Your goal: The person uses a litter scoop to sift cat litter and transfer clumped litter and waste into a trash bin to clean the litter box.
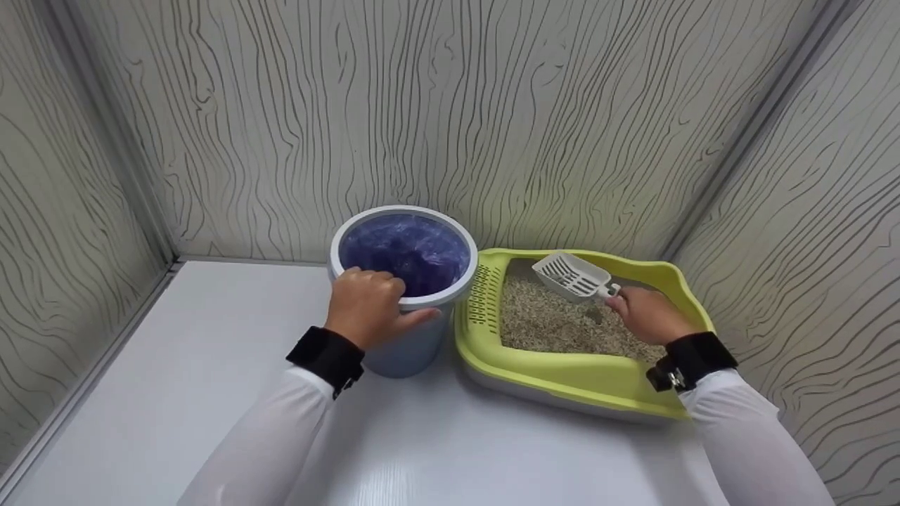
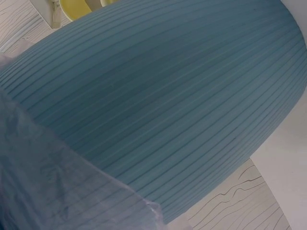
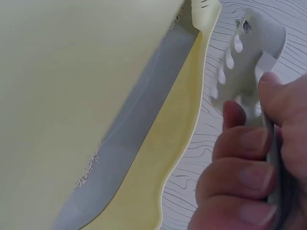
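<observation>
My left hand point(image 1: 367, 303) grips the near rim of a blue trash bin point(image 1: 402, 351), fingers over the edge and thumb outside. A thin purple-blue bag point(image 1: 415, 246) lines the bin; in the left wrist view its loose edge hangs over the ribbed side, and the hand is out of sight. My right hand point(image 1: 650, 315) holds a white slotted litter scoop point(image 1: 573, 275) by its handle, fingers curled round it. The scoop is over the yellow-green litter box point(image 1: 562, 372), above the grainy litter point(image 1: 555, 323). In the right wrist view a small grey bit point(image 3: 246, 26) sits at one slot.
Bin and litter box stand side by side on a white tabletop point(image 1: 232, 337), close to the back wall point(image 1: 422, 105) with its wood-grain pattern. Similar panels rise at left and right point(image 1: 808, 246), the right one close to the box.
</observation>
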A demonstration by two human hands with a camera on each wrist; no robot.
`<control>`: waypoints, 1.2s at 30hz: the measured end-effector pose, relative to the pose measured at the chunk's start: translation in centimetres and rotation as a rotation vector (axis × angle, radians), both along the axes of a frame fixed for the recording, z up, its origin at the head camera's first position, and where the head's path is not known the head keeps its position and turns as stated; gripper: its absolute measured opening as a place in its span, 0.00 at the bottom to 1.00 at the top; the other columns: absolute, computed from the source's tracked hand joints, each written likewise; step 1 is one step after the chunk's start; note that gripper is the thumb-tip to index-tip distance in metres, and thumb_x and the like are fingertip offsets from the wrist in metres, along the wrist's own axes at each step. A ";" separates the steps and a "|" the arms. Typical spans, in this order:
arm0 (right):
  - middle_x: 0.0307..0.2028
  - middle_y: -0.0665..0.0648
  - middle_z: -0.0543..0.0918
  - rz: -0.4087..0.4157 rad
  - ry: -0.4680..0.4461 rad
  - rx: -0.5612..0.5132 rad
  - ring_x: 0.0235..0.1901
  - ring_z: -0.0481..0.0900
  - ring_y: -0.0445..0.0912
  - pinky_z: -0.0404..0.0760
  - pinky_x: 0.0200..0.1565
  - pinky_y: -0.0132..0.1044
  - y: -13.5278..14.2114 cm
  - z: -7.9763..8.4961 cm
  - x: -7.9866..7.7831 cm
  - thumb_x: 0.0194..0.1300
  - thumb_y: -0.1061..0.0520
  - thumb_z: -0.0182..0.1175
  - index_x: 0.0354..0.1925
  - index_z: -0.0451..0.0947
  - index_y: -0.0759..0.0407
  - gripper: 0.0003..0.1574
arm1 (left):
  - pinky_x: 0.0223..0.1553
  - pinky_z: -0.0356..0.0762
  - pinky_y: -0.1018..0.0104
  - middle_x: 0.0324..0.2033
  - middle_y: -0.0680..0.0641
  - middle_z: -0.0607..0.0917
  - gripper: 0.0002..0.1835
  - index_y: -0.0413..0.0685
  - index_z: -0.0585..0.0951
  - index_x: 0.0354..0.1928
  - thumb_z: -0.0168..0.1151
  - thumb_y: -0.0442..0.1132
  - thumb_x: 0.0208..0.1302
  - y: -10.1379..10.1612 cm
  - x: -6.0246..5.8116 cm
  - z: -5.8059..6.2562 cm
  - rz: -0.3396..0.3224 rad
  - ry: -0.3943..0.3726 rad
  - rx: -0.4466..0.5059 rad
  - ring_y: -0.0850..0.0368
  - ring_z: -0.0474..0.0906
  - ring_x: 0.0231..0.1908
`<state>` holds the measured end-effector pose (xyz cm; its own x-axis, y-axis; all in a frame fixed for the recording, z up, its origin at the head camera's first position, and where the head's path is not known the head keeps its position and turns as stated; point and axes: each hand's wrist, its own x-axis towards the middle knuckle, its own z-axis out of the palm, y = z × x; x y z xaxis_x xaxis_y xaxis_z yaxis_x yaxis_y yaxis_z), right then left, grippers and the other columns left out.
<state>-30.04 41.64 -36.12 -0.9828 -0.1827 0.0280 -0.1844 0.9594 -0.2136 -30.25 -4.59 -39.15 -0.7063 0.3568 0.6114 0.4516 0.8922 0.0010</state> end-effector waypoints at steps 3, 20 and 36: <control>0.27 0.54 0.77 -0.024 -0.009 -0.004 0.25 0.75 0.46 0.75 0.31 0.42 -0.1 0.0 0.1 0.81 0.49 0.52 0.40 0.74 0.62 0.18 | 0.33 0.75 0.52 0.14 0.51 0.78 0.41 0.54 0.69 0.13 0.56 0.85 0.54 0.0 0.0 0.0 0.002 -0.004 -0.003 0.51 0.75 0.19; 0.24 0.51 0.75 0.029 0.084 -0.009 0.27 0.73 0.45 0.72 0.33 0.42 -0.1 -0.6 0.2 0.75 0.50 0.61 0.33 0.73 0.57 0.15 | 0.32 0.75 0.52 0.15 0.50 0.80 0.42 0.53 0.70 0.14 0.56 0.85 0.54 0.0 -0.1 0.0 0.002 -0.021 -0.011 0.50 0.77 0.20; 0.21 0.50 0.73 0.013 0.049 -0.032 0.19 0.68 0.42 0.68 0.24 0.38 -1.9 3.1 0.0 0.81 0.49 0.52 0.39 0.83 0.61 0.21 | 0.33 0.75 0.54 0.16 0.51 0.80 0.41 0.54 0.70 0.14 0.55 0.85 0.55 0.1 0.1 0.1 0.012 -0.017 -0.018 0.52 0.76 0.20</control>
